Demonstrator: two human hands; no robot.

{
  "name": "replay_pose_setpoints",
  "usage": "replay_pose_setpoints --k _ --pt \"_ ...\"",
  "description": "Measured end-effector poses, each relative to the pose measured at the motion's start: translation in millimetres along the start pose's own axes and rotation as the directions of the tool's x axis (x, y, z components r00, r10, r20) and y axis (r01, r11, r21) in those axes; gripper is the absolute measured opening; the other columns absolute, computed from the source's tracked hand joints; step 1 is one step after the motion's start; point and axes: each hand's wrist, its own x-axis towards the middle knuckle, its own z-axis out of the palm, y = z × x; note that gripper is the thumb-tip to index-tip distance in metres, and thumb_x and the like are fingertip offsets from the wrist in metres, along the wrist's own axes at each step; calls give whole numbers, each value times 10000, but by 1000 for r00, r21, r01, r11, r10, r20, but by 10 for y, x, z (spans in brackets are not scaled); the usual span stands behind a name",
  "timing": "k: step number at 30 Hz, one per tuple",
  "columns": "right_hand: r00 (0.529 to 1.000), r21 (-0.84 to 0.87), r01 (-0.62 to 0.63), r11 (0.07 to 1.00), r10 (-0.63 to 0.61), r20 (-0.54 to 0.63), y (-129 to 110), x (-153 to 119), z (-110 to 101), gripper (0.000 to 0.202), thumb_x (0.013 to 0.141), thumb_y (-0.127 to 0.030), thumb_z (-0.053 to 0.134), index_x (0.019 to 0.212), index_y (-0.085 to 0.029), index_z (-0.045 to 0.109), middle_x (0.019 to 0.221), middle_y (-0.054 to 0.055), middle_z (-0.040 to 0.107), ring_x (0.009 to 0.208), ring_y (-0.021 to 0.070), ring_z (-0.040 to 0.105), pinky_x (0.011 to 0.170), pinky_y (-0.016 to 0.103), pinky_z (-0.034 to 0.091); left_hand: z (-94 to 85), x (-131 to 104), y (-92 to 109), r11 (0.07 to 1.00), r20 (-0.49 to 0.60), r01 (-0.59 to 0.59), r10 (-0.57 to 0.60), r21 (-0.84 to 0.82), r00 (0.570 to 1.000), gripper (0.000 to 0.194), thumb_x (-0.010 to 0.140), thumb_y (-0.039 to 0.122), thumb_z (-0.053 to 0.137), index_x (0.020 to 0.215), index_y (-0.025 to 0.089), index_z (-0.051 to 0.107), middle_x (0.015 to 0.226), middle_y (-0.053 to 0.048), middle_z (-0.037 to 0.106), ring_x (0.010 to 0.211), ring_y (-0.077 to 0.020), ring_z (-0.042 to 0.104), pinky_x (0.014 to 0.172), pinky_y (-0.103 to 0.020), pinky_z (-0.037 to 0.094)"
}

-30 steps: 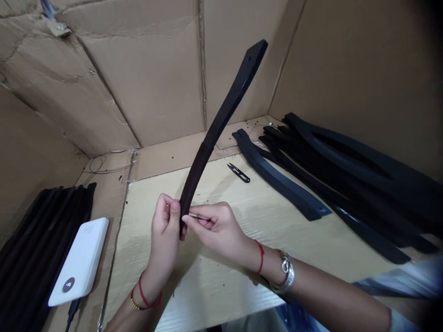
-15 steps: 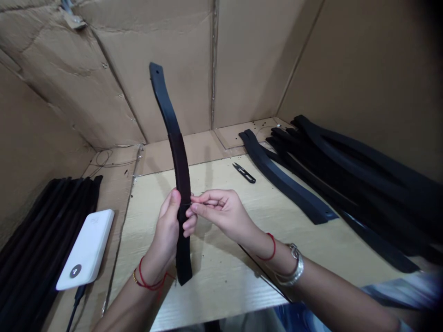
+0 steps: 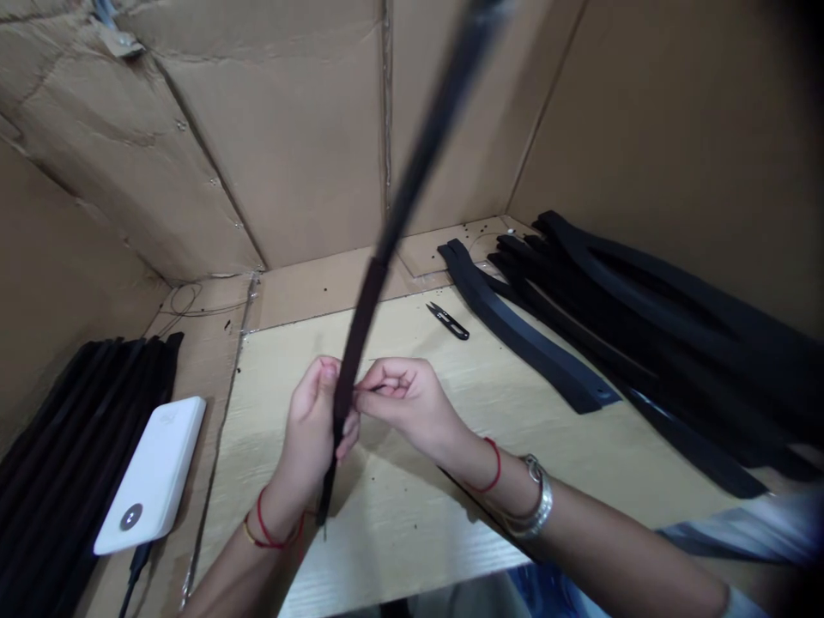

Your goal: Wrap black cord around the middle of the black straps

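A long black strap [image 3: 412, 184] with a dark brown sleeve round its middle stands tilted, edge towards me, its top leaning right and blurred. My left hand [image 3: 313, 421] is closed round the strap's lower part, thumb on the near side and fingertips showing past its right edge. My right hand [image 3: 412, 403] pinches at the right edge of the brown sleeve, thumb and forefinger pressed together. Something thin and dark shows between those fingers, too small to name. Thread snips [image 3: 448, 321] lie on the table beyond my right hand.
Several black straps [image 3: 534, 339] lie in a pile along the right side. More dark strips [image 3: 83, 429] are stacked at the left, beside a white power bank [image 3: 154, 472] with a cable. Cardboard walls [image 3: 309, 129] enclose the pale tabletop [image 3: 270, 343]. Loose thread [image 3: 186, 300] lies back left.
The strap has turned edge-on, and its top has swung right and towards me. My left hand still grips it; my right hand stays pinched at the sleeve's edge.
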Motion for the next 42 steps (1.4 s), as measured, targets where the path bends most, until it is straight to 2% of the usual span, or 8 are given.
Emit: replay_pose_setpoints --k 3,7,9,13,22,32,39,42 --pt "999 5 -7 1000 7 31 10 -3 9 209 607 -247 842 637 -147 660 593 4 706 538 118 668 560 237 538 -14 -6 -9 985 26 121 -119 -126 993 370 758 510 695 867 225 486 393 123 435 224 -45 287 207 -117 273" --pt "1000 -7 -1 1000 1 16 27 20 -9 227 587 -251 851 618 -148 652 573 -20 678 523 96 647 525 205 510 -65 19 -56 925 258 252 -180 -284 949 602 684 760 583 898 201 525 408 106 423 234 -22 211 198 -115 244" --pt "1000 14 1 1000 -1 14 36 31 -15 236 573 -248 857 616 -147 647 576 -28 676 521 90 649 517 193 510 -80 29 -79 901 324 291 -184 -322 928 542 721 712 599 881 201 523 409 117 388 247 -10 165 208 -99 228" --pt "1000 38 4 999 -5 24 26 21 -9 256 576 -251 860 620 -149 629 566 -28 680 513 103 674 515 194 535 -59 20 -80 915 240 266 -196 -304 951 343 857 555 560 887 218 501 433 118 376 269 -13 199 252 -79 247" --pt "991 128 -69 989 53 121 -17 -17 5 318 625 -304 843 638 -164 559 531 8 710 418 163 669 399 253 571 41 -16 -52 989 30 38 -34 -140 999 428 843 624 522 946 208 516 468 71 484 354 -90 447 360 -177 409" --pt "994 63 -57 996 50 100 -74 0 -49 263 616 -257 841 659 -154 602 534 20 713 490 167 701 492 249 563 35 -40 -45 968 133 127 -100 -215 986 402 892 596 439 984 211 511 454 73 452 307 -59 328 320 -135 275" --pt "1000 -39 27 999 -27 -7 -83 44 -108 197 633 -226 813 640 -152 631 578 13 702 519 141 673 518 250 527 35 -53 -38 954 208 122 -65 -273 976 491 842 258 594 1305 215 435 607 60 461 445 -56 370 420 -140 292" --pt "998 -58 50 997 -51 -21 -83 56 -129 187 614 -214 819 625 -154 642 612 9 704 549 123 660 546 240 519 47 -45 -40 958 212 142 -89 -248 973 521 855 257 618 1334 229 415 614 71 423 437 -40 336 410 -127 256"
